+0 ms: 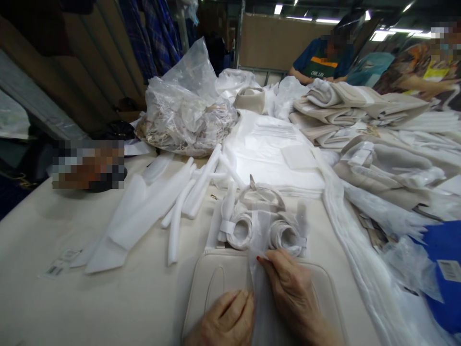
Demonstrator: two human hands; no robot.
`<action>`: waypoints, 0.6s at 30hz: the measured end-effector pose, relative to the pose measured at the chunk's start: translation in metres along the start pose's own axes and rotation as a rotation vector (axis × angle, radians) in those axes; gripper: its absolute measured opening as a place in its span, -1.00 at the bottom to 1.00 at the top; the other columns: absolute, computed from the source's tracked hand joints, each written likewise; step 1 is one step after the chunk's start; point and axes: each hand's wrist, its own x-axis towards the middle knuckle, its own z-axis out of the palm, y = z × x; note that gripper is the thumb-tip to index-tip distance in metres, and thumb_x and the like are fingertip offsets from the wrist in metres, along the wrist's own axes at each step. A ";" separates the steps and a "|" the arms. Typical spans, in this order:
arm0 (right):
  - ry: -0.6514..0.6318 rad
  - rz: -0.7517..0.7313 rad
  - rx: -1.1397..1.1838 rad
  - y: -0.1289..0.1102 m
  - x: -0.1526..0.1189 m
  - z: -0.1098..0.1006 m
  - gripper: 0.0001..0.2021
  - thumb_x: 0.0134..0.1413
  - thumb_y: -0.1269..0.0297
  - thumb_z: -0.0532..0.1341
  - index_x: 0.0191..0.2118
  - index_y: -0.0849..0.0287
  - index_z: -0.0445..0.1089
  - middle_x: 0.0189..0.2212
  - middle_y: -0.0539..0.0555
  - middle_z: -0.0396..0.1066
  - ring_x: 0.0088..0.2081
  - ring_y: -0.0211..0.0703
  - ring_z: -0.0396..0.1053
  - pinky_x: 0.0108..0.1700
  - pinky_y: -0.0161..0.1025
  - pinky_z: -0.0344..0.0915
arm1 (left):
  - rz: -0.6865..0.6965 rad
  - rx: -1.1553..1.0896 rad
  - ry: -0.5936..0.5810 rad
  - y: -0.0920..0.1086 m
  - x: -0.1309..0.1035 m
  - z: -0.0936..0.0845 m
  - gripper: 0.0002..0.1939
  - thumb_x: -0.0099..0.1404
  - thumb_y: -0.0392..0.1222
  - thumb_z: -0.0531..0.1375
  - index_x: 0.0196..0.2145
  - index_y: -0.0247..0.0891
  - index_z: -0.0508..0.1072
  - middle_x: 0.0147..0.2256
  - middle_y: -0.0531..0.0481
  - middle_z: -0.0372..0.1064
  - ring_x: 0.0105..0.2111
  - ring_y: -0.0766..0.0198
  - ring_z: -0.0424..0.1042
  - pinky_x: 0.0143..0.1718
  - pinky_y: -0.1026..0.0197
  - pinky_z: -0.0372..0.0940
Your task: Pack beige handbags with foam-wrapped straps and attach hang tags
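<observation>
A cream bag (216, 269) with rounded corners lies flat on the table in front of me. Down its middle runs a translucent white strip (260, 230), which looks like thin plastic or foam. My left hand (228, 317) pinches the strip's left edge low on the bag. Higher up, my right hand (291, 288) has thumb and fingers closed on the strip's right side. Beyond the bag's top edge sit two rolled straps (240, 231), each bound with a white band. A curved handle (264, 192) stands behind them. My palms are hidden from view.
White foam sheets (126, 230) and foam tubes (183, 197) lie to the left. A large clear plastic bag (187, 110) and stacked white sheets (277, 163) are behind. Piled cream bags (389, 168) and a blue packet (446, 269) crowd the right. Two people work across the table.
</observation>
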 end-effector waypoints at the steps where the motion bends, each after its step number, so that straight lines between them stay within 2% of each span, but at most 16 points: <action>1: 0.002 0.003 -0.011 0.000 0.000 0.001 -0.73 0.22 0.39 0.01 -0.51 0.14 0.25 -0.61 -0.05 0.24 -0.58 -0.31 0.26 -0.51 -0.41 0.15 | -0.005 0.006 0.010 0.000 0.001 0.001 -0.91 0.25 -0.30 0.15 -0.34 -0.26 0.47 -0.24 0.07 0.46 -0.11 0.29 0.29 -0.04 0.26 0.18; 4: 0.005 0.001 -0.031 0.001 -0.003 0.005 -0.74 0.21 0.44 0.00 -0.50 0.13 0.23 -0.60 -0.05 0.23 -0.58 -0.31 0.26 -0.50 -0.40 0.14 | -0.026 0.003 0.005 -0.003 0.004 -0.003 -0.93 0.23 -0.33 0.18 -0.37 -0.24 0.47 -0.29 0.11 0.47 -0.18 0.33 0.31 -0.13 0.31 0.22; 7: 0.009 -0.015 -0.043 0.002 -0.005 0.007 -0.75 0.19 0.48 -0.01 -0.48 0.14 0.25 -0.58 -0.04 0.23 -0.58 -0.32 0.25 -0.50 -0.40 0.13 | -0.035 -0.136 -0.079 -0.016 0.015 -0.016 -0.86 0.26 -0.38 0.10 -0.30 -0.26 0.46 -0.29 0.06 0.47 -0.23 0.33 0.34 -0.20 0.34 0.26; 9: 0.025 -0.025 -0.033 0.002 -0.005 0.008 -0.75 0.17 0.50 -0.02 -0.48 0.14 0.25 -0.59 -0.04 0.22 -0.58 -0.31 0.24 -0.50 -0.40 0.14 | -0.069 -0.195 -0.102 -0.031 0.031 -0.028 -0.75 0.28 -0.39 0.00 -0.17 -0.31 0.42 -0.24 -0.04 0.45 -0.21 0.27 0.34 -0.18 0.28 0.29; 11: 0.037 -0.026 -0.011 0.002 -0.004 0.009 -0.74 0.16 0.52 -0.02 -0.50 0.13 0.24 -0.59 -0.04 0.21 -0.59 -0.32 0.23 -0.50 -0.41 0.14 | -0.153 -0.126 -0.147 -0.046 0.051 -0.037 -0.64 0.26 -0.40 -0.07 -0.03 -0.39 0.33 -0.13 -0.17 0.39 -0.17 0.16 0.33 -0.18 0.14 0.31; 12: 0.034 -0.022 -0.002 0.001 -0.004 0.009 -0.73 0.16 0.52 -0.02 -0.50 0.13 0.23 -0.59 -0.04 0.21 -0.59 -0.32 0.23 -0.50 -0.41 0.14 | -0.206 -0.062 -0.229 -0.052 0.062 -0.040 -0.63 0.25 -0.41 -0.07 -0.01 -0.40 0.31 -0.11 -0.20 0.37 -0.18 0.13 0.33 -0.21 0.09 0.31; 15: 0.030 -0.014 0.000 0.001 -0.003 0.010 -0.73 0.16 0.53 -0.02 -0.51 0.13 0.23 -0.59 -0.04 0.20 -0.60 -0.31 0.22 -0.51 -0.39 0.12 | -0.324 0.062 -0.498 -0.063 0.086 -0.037 -0.79 0.26 -0.36 0.00 -0.18 -0.31 0.36 -0.27 -0.12 0.36 -0.32 0.09 0.32 -0.32 0.02 0.30; 16: 0.027 -0.010 0.000 0.002 -0.004 0.010 -0.73 0.16 0.52 -0.02 -0.51 0.13 0.23 -0.59 -0.03 0.21 -0.59 -0.30 0.22 -0.51 -0.39 0.12 | -0.336 0.074 -0.537 -0.064 0.090 -0.034 -0.86 0.26 -0.34 0.02 -0.26 -0.28 0.35 -0.33 -0.07 0.33 -0.34 0.08 0.31 -0.34 0.01 0.28; 18: 0.023 -0.002 0.006 0.002 -0.005 0.010 -0.73 0.17 0.52 -0.02 -0.50 0.14 0.24 -0.58 -0.02 0.22 -0.58 -0.29 0.23 -0.50 -0.38 0.11 | -0.326 0.091 -0.541 -0.064 0.091 -0.027 -0.91 0.26 -0.35 0.04 -0.35 -0.24 0.31 -0.38 -0.02 0.29 -0.36 0.08 0.29 -0.35 0.02 0.26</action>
